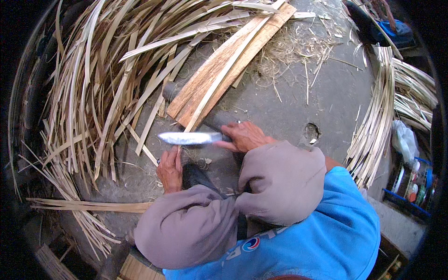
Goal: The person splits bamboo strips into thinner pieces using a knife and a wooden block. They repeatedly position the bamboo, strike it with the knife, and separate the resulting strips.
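My right hand point(246, 136) is wrapped around the dark handle of a knife. Its broad silver blade point(189, 138), a little blurred, points left and lies across the near end of a pale split-bamboo strip point(218, 83). That strip runs along a brown wooden plank point(200, 70), which slopes away toward the top. Just below the blade, my left hand point(170, 171) pinches the near end of the strip between its fingers. The blade hides part of the strip there.
A large heap of pale strips point(107, 70) covers the floor at the left. Bundled strips point(375, 112) lie at the right, near a blue basket point(406, 201) with small containers. Fine shavings point(298, 51) litter the concrete beyond the plank. The floor has a small hole point(311, 133).
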`<state>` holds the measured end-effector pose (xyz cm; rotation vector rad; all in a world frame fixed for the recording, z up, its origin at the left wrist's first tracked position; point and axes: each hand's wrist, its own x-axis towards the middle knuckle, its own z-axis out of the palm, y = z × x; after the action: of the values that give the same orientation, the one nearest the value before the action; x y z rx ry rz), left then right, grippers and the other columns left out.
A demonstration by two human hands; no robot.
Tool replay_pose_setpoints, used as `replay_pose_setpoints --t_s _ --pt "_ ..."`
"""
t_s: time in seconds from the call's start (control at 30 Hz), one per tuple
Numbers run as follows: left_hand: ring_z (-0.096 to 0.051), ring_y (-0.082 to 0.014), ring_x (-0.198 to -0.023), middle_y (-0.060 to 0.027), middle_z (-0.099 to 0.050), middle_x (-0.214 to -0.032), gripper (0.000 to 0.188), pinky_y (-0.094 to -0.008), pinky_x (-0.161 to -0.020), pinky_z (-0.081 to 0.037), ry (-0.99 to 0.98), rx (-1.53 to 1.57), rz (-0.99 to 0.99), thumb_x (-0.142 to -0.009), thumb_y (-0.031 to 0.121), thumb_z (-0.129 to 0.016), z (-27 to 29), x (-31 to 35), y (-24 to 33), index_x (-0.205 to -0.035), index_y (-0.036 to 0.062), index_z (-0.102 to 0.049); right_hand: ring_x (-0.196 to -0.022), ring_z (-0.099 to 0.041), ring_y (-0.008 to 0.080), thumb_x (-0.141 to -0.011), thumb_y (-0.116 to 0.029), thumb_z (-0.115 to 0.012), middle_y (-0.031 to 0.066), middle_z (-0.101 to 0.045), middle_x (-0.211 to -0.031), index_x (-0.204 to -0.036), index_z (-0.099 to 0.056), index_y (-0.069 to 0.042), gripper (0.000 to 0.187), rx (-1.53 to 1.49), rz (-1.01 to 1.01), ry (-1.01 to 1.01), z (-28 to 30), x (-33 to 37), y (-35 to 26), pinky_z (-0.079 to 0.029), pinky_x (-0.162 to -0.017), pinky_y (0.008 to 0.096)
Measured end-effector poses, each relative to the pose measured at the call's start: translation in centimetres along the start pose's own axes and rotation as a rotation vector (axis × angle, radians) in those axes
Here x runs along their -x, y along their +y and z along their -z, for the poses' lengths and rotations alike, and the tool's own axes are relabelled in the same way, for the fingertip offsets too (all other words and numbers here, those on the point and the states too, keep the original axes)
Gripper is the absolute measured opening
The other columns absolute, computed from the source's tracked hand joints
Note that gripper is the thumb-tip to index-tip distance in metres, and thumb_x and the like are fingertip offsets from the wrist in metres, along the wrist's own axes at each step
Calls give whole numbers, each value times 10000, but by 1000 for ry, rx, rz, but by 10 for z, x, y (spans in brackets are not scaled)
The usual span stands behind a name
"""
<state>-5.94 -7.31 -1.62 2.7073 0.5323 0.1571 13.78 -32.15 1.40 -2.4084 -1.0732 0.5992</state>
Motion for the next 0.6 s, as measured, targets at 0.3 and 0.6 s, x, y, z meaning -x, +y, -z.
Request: replay_pose_setpoints --t_s 0.3,0.6 --pt "-556 -301 -635 -87 -508 -820 509 -442 -560 -451 -72 -41 -39 -1006 219 -605 23 14 -9 -1494 326 -506 -853 -728 343 -930 -611 -605 237 -728 -922 -1046 -739 -45 593 -297 -526 354 66 -7 125 -551 -776 479" --pt "-543 -303 -611 -91 -513 -796 520 -458 -543 -441 -144 -15 -49 -994 226 -633 38 26 -22 -1491 324 -510 -756 -700 424 -936 -630 -588 241 -701 -826 -900 -713 -22 622 -125 -564 355 57 -19 108 -546 -710 523"
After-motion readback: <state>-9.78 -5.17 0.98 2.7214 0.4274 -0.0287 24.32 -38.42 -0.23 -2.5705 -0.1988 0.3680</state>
